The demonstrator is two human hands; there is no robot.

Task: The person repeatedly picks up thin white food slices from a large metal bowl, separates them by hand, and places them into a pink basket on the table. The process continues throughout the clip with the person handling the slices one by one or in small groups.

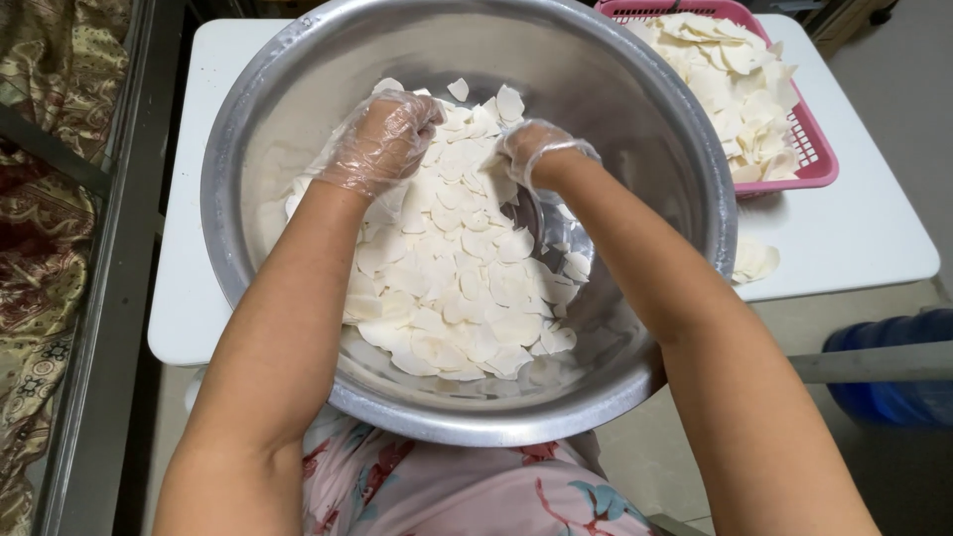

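A large steel bowl (pixel 655 129) rests on my lap and against a white table, holding a heap of thin white slices (pixel 447 288). Both hands wear clear plastic gloves. My left hand (pixel 382 139) is curled into the far side of the heap, fingers closed on slices. My right hand (pixel 531 149) is dug into the slices beside it, fingers bent down and partly hidden in the pile.
A pink plastic basket (pixel 809 149) piled with more white slices stands at the table's far right. A few loose slices (pixel 752 260) lie on the white table (pixel 854 238). A blue water jug (pixel 888 382) sits on the floor at right; patterned fabric at left.
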